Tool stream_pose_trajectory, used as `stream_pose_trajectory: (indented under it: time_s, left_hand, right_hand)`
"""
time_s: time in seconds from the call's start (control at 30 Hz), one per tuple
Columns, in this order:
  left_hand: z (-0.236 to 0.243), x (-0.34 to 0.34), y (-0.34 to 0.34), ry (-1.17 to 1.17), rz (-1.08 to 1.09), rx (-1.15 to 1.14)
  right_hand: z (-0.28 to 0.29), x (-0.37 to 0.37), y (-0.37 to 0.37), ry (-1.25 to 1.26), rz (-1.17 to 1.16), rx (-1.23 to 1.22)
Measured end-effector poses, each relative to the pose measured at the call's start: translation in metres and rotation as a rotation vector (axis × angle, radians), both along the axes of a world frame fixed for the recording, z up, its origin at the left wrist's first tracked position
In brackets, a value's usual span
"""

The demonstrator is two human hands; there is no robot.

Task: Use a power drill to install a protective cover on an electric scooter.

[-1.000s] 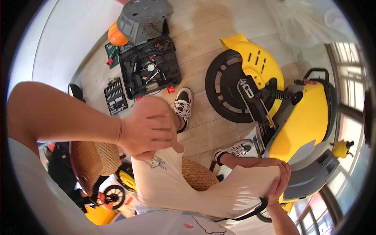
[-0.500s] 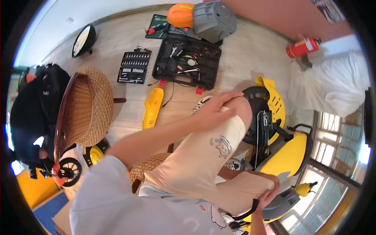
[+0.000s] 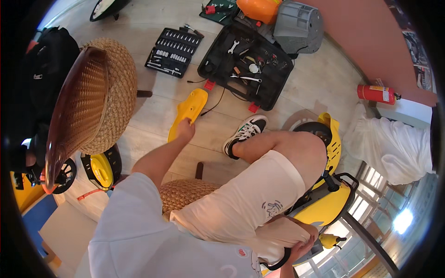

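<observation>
My left hand (image 3: 186, 131) is closed on the edge of a long yellow plastic cover (image 3: 191, 105), near its close end. The cover lies on the floor in front of the wicker stool, and my fingers hide part of it. My right hand (image 3: 303, 245) rests on my right knee, over the cream shorts, with its fingers laid along the leg. A black band circles that wrist. Beyond the cover sits an opened black toolbox (image 3: 250, 65) holding wrenches and other tools. Left of it is an open socket set (image 3: 174, 52).
A wicker chair (image 3: 116, 92) stands at left, above a yellow-and-black part (image 3: 102, 169). On the right is a yellow scooter-like vehicle (image 3: 324, 204) near my legs. A red fire extinguisher (image 3: 375, 94), white draped cloth (image 3: 394, 143), grey bin (image 3: 299, 25) and orange helmet (image 3: 259, 9) stand farther off.
My left hand has left my left knee and reached out to the yellow cover, taking hold of it. My right hand stays on my right knee. The view has turned and shifted.
</observation>
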State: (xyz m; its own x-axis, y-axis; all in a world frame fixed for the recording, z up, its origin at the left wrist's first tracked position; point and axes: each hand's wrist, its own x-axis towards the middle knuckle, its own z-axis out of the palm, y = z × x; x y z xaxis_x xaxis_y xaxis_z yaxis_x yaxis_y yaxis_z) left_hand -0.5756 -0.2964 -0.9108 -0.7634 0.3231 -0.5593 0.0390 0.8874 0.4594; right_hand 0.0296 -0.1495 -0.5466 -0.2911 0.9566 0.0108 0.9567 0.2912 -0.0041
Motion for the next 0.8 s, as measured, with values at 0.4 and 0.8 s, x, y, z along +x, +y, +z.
stream_pose_trajectory:
  time_s: [0.4,0.8]
  left_hand:
    - [-0.033,-0.025,0.013,-0.075,-0.190,-0.554]
    - [-0.076,-0.015,-0.055,-0.004,-0.018,-0.459]
  right_hand:
    - [0.005,-0.050,0.013,0.147,-0.168,-0.137]
    - [0.017,-0.074,0.008,0.018,-0.265,-0.019]
